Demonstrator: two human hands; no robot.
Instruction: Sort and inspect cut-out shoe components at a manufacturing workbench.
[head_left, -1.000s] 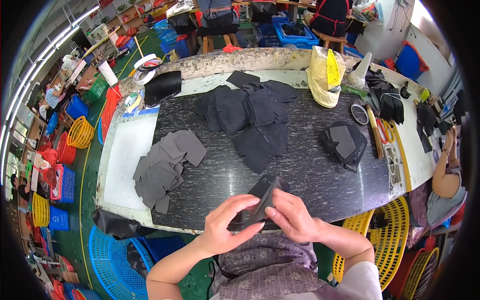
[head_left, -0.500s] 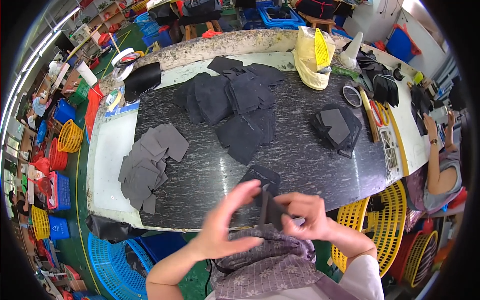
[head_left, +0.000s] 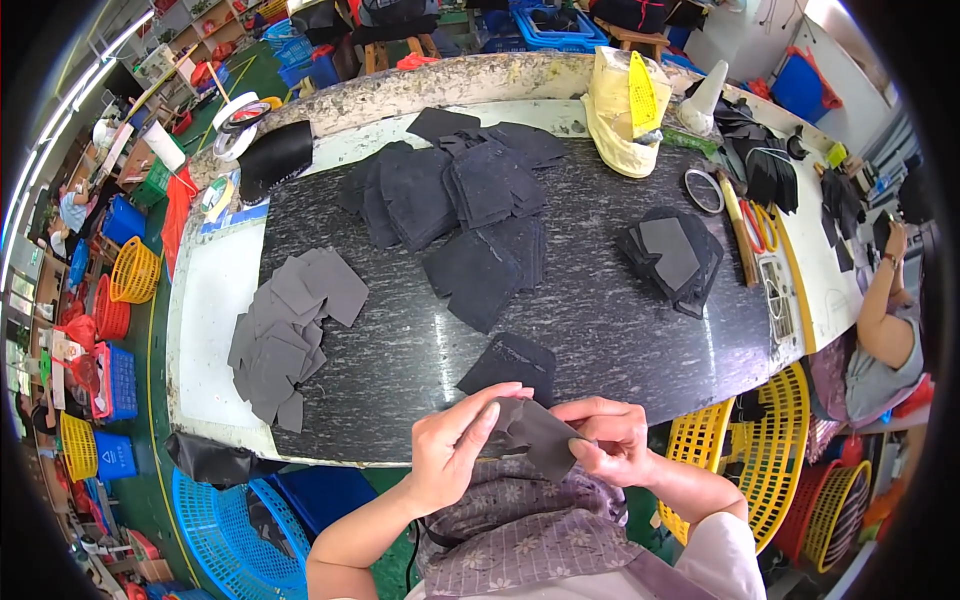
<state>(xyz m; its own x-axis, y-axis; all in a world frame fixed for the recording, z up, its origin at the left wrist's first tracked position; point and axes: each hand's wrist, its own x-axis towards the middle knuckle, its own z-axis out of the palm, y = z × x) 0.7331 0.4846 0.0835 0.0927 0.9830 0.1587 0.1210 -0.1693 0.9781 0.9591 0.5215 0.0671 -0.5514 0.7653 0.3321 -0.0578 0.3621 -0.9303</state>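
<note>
Between my hands, above the table's front edge, is a small dark grey cut piece of sheet material (head_left: 540, 437). My left hand (head_left: 455, 440) pinches its left end between thumb and fingers. At the other end, my right hand (head_left: 612, 440) grips the edge with thumb and fingertips. Just beyond my hands a black cut piece (head_left: 512, 366) lies flat on the dark tabletop. To the left is a loose heap of grey pieces (head_left: 290, 335). Overlapping stacks of black pieces (head_left: 450, 195) lie farther back, and another black stack (head_left: 690, 262) with a grey piece on top sits at the right.
A cream bag with a yellow mesh strip (head_left: 625, 115) stands at the back right. Near the right edge lie a tape ring (head_left: 704, 191), a hammer (head_left: 742, 230) and scissors (head_left: 768, 228). Blue (head_left: 235, 530) and yellow baskets (head_left: 790, 450) flank me below the table. A co-worker's arm (head_left: 882, 290) shows at right.
My left hand, spread apart beside the piece before, has closed on its left end. The grey piece has turned from edge-on to broad side up.
</note>
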